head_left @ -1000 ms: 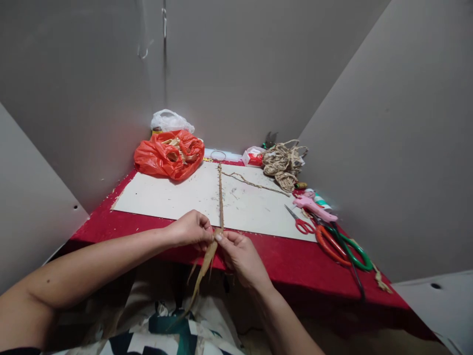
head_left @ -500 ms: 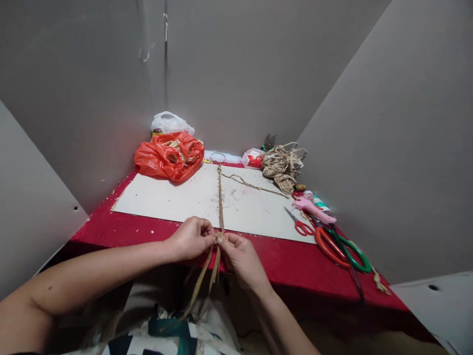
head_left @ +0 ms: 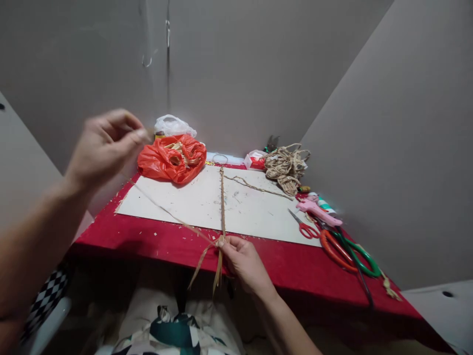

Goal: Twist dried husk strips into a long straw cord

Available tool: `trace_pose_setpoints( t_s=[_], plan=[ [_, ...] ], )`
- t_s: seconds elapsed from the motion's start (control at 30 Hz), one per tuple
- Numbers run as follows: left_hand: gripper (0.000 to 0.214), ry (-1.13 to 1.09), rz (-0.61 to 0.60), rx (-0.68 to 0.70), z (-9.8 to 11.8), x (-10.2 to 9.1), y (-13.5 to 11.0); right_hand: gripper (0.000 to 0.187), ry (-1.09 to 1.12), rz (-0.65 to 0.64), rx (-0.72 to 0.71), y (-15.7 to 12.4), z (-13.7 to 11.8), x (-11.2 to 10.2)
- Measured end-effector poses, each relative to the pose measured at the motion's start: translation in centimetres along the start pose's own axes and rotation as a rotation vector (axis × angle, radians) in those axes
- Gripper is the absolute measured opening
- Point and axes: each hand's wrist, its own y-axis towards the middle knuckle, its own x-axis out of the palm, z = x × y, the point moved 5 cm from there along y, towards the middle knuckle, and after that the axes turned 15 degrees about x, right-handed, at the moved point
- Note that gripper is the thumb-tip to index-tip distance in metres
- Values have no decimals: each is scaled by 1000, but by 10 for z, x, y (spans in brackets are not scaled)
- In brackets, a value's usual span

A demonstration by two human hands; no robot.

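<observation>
- Grey partition walls close in a red worktop (head_left: 295,266) topped with a white board (head_left: 177,202).
- Left hand (head_left: 101,148) hangs high at the left, its grip pinched on the end of a thin straw strand (head_left: 166,213) drawn taut.
- Right hand (head_left: 246,261) sits at the worktop's near edge, grip closed on the knot where the strand meets a plaited cord (head_left: 222,197) lying straight across the board.
- Orange bag (head_left: 170,160), twine bundle (head_left: 284,165) and scissors (head_left: 305,227) line the far and right sides.
</observation>
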Motion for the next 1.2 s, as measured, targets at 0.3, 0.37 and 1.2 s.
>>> trace_pose_setpoints(
  t_s=[0.3,0.37,1.2],
  plan=[
    [33,1002,-238,190,-69,-9,46,37,-2,2,-28,0,-1,1],
    [22,875,-340,153,-87,15,33,37,11,-11,-26,1,-2,2],
    [19,-754,-765,-395,-16,186,-128,31,126,-102,19,-4,-8,-1]
  ],
)
